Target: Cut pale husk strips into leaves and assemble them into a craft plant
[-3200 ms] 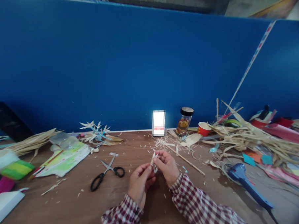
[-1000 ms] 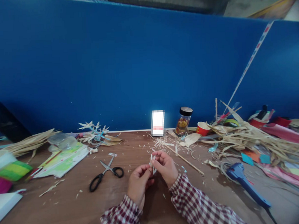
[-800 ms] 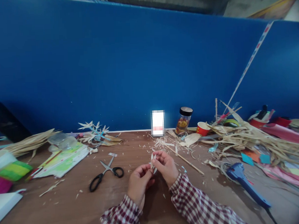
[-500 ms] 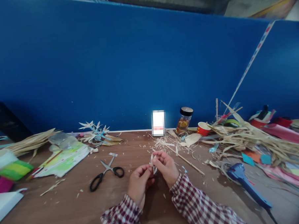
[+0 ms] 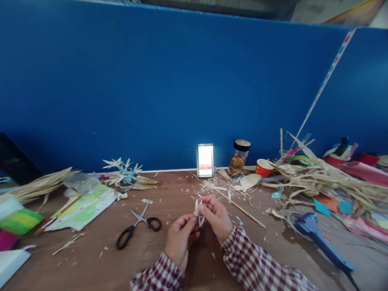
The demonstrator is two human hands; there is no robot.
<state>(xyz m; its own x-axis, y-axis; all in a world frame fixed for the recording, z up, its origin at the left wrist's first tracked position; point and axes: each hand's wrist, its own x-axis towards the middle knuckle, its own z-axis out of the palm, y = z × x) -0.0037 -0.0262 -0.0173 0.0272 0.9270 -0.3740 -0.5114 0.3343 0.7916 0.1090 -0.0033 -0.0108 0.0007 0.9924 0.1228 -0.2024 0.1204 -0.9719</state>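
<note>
Between my two hands is a small pale flower of pointed husk petals (image 5: 196, 208), held just above the table. My left hand (image 5: 181, 234) pinches its base between thumb and fingers. From the other side, my right hand (image 5: 215, 216) has thumb and fingers closed on its petals. The fingers hide the flower's lower part. To the left lie open scissors (image 5: 140, 223) with black handles. Beyond the hands, a thin stick (image 5: 245, 211) and pale shavings (image 5: 208, 185) are scattered on the wood.
A blue glue gun (image 5: 322, 240) lies at right, below heaped dried husks (image 5: 330, 178). A dark-lidded jar (image 5: 239, 157) and red paper cup (image 5: 264, 168) stand at the back. Finished-looking husk flowers (image 5: 124, 170) on blue stems lie back left, beside a painted green-white sheet (image 5: 84, 207).
The hands stay almost in place. My left fingers have shifted slightly, and a little more of the pale petals shows between the hands.
</note>
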